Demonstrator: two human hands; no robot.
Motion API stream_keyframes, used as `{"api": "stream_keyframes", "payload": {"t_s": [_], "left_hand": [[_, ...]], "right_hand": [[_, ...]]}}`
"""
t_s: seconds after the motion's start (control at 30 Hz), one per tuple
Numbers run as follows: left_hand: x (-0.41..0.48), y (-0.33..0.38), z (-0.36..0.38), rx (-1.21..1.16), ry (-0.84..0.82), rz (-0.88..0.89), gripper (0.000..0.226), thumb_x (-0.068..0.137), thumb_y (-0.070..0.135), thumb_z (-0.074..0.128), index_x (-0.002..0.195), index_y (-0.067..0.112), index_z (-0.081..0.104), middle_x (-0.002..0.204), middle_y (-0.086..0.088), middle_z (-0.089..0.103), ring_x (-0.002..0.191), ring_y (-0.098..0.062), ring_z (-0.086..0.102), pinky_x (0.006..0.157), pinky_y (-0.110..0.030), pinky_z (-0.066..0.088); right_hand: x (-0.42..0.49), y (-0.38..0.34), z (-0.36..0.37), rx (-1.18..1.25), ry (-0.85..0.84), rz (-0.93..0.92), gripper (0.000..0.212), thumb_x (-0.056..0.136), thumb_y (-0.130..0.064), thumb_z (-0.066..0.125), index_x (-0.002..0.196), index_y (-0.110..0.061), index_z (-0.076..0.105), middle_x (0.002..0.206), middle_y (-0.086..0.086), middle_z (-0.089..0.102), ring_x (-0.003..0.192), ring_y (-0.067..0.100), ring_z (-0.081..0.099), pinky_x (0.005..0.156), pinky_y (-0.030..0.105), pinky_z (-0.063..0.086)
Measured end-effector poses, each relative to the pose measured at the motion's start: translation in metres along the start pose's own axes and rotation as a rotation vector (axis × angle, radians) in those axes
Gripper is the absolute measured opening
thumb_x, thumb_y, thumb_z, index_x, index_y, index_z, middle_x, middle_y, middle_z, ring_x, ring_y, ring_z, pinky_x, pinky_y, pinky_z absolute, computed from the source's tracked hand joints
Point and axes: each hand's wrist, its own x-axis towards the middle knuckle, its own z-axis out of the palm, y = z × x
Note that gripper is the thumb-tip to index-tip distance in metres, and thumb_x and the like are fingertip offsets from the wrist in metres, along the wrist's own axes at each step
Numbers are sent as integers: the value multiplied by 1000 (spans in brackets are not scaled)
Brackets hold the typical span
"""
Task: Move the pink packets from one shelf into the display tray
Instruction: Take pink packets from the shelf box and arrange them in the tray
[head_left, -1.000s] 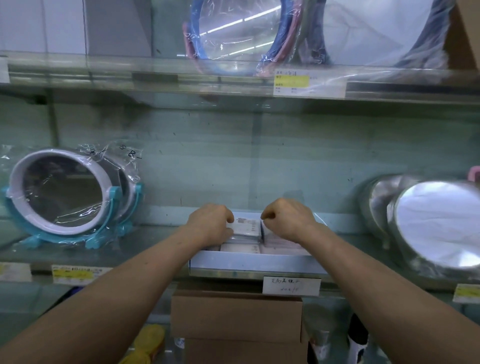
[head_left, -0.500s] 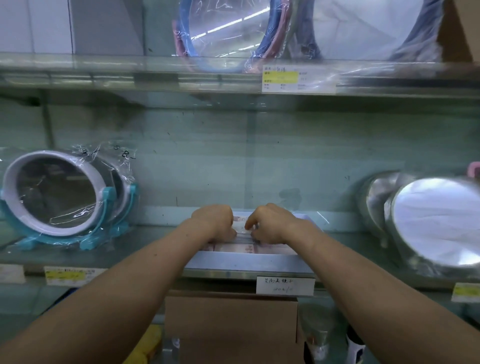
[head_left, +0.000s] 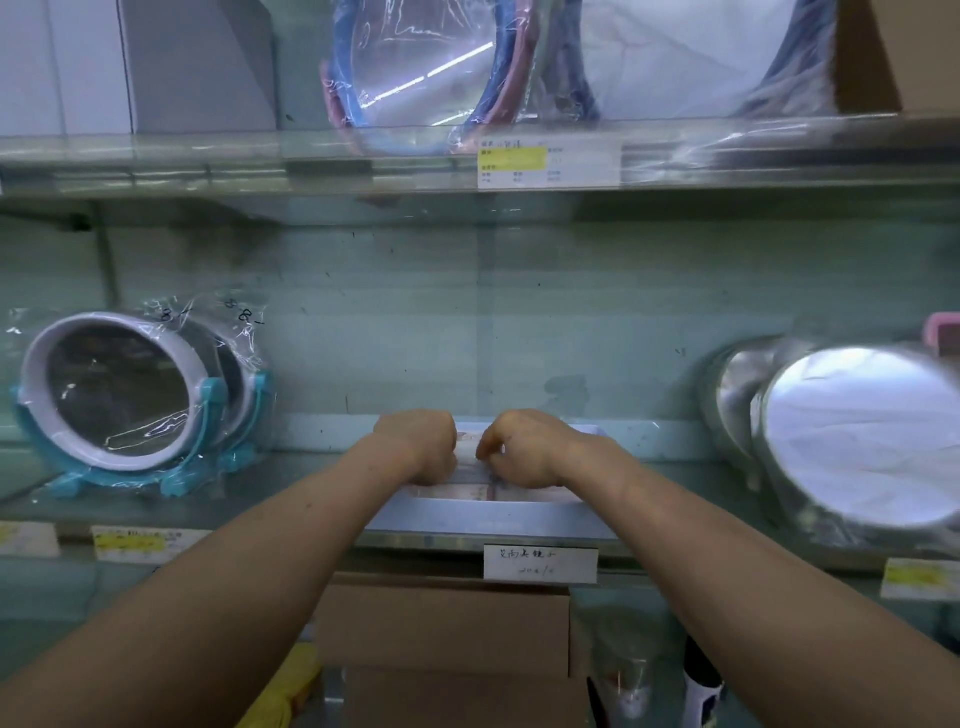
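Glass shelving (head_left: 156, 514) runs across in front of you, and at its middle sits the shallow pale-grey display tray (head_left: 493, 521). Your left hand (head_left: 418, 447) and right hand (head_left: 524, 454) are both down inside it, fingers curled, closing from either side on a small stack of flat pink packets (head_left: 467, 451). The right hand's fingertips (head_left: 485, 457) pinch the stack's edge. The left's are hidden behind its knuckles, so I judge that hold rather than see it. The stack stands toward the tray's back, with more packets lying flat in front of it, near the front wall.

Squeeze unevenly and the stack could buckle or fan out, and loose packets could slide over the wall. The tray sits close to the shelf's front edge, above the handwritten white label (head_left: 540, 563) and the brown cardboard box (head_left: 447, 629). A drag from your wrists as you let go could shift it forward. Mind your elbows too: the round silver mirror (head_left: 857, 441) leans near your right forearm, while the plastic-wrapped white-rimmed mirror on its teal stand (head_left: 114, 395) is well apart on the left. A wide swing to the right could tip the silver one.
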Motion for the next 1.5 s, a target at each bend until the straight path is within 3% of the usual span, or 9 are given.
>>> {"api": "stream_keyframes", "payload": {"t_s": [0.23, 0.37, 0.5, 0.63, 0.93, 1.03, 1.13, 1.37, 1.5], "left_hand": [[-21, -7, -10, 17, 124, -93, 33, 91, 34, 50, 118, 19, 62, 124, -1, 60, 111, -24, 56, 95, -37, 41], [-38, -24, -17, 17, 148, -175, 36, 88, 35, 53, 119, 18, 62, 125, -4, 59, 110, -26, 56, 94, -36, 44], [-58, -39, -24, 39, 112, -245, 47, 88, 39, 55, 132, 22, 52, 135, -6, 49, 122, -27, 49, 99, -39, 40], [-79, -55, -30, 58, 78, -303, 51, 88, 36, 56, 137, 24, 46, 138, -8, 45, 124, -28, 47, 100, -42, 38], [-114, -115, -39, 111, 66, -426, 55, 89, 38, 56, 140, 24, 41, 137, -10, 44, 124, -29, 46, 102, -47, 34], [-129, -144, -36, 108, 64, -444, 57, 88, 39, 56, 141, 24, 40, 135, -11, 44, 123, -30, 48, 101, -47, 37], [-145, -176, -34, 100, 71, -457, 55, 87, 35, 57, 139, 24, 43, 135, -8, 44, 124, -28, 47, 101, -45, 37], [-186, -262, -34, 94, 87, -488, 50, 89, 31, 55, 137, 24, 43, 133, -8, 44, 123, -27, 47, 102, -44, 33], [-211, -314, -34, 109, 73, -522, 51, 88, 29, 55, 138, 23, 42, 134, -9, 43, 122, -29, 47, 101, -43, 34]], "right_hand": [[-10, -1, -8, 12, 87, -12, 26, 87, -11, 47, 94, -11, 71, 97, 5, 70, 92, 28, 62, 79, 35, 53], [-9, -21, -4, 9, 122, -52, 22, 88, -11, 45, 67, -8, 50, 64, 6, 48, 70, 30, 46, 57, 29, 37], [-5, -45, 0, 52, 138, -145, 21, 86, -10, 45, 84, -6, 66, 83, 11, 64, 79, 32, 56, 62, 31, 45], [-3, -73, 2, 64, 129, -224, 19, 86, -10, 46, 83, -12, 64, 87, 11, 61, 85, 32, 53, 63, 28, 38], [7, -142, 6, 82, 162, -319, 34, 89, -15, 47, 57, -16, 37, 71, 10, 45, 76, 32, 41, 57, 28, 30], [12, -172, 11, 100, 155, -351, 19, 90, -17, 46, 77, -13, 60, 94, 16, 61, 89, 35, 54, 67, 28, 35], [16, -211, 15, 97, 166, -381, 16, 90, -17, 48, 91, -10, 62, 109, 17, 64, 102, 34, 58, 69, 28, 36], [25, -309, 23, 63, 153, -388, 25, 90, -15, 49, 68, -8, 40, 85, 13, 48, 84, 31, 48, 65, 29, 30], [32, -365, 31, 57, 154, -409, 18, 91, -16, 49, 74, -10, 45, 99, 18, 58, 86, 31, 50, 66, 29, 31]]}}
